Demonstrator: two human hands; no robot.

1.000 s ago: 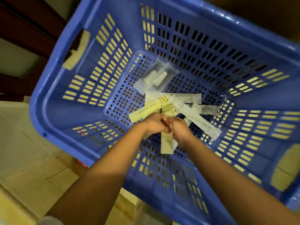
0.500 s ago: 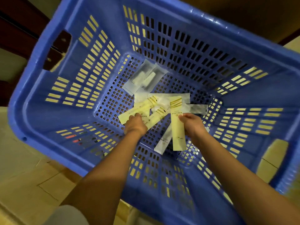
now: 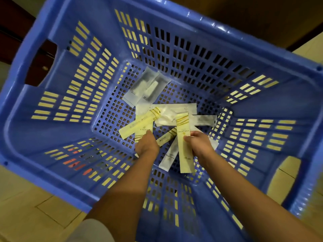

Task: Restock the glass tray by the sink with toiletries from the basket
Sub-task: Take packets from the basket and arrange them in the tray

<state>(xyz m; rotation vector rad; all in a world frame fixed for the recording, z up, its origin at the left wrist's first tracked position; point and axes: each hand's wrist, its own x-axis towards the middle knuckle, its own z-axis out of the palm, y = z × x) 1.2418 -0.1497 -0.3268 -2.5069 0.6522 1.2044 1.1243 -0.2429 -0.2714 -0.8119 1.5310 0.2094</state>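
Head view showed us reaching with both forearms into the blue basket (image 3: 218, 27), down to its slotted floor. Our right hand (image 3: 197, 144) pinched a long yellow sachet (image 3: 185, 154), thumb across its face. A white sachet (image 3: 168, 158) fanned out just behind it, apparently in the same grip. Our left hand (image 3: 147, 144) was down among the loose sachets (image 3: 174, 109), knuckles toward the camera. Its fingertips were hidden, so we could not tell whether they had closed on the yellow packet (image 3: 138, 125) beneath them or only rested on it. Two clear packets (image 3: 146, 86) lay further back, overlapping each other. The glass tray and the sink were out of view, so we judged ourselves to be at the gathering stage.

The right hand's hold worried us most. Two slick sachets in one pinch could slide apart, and one could drop back into the basket or onto the tiled floor (image 3: 26, 198) as we lifted it over the high wall. The pile overlapped, so pulling one packet with the left hand could have dragged its neighbours along. A thin corner might also have caught in a floor slot and torn. In the dim light we could easily have taken the wrong kinds.
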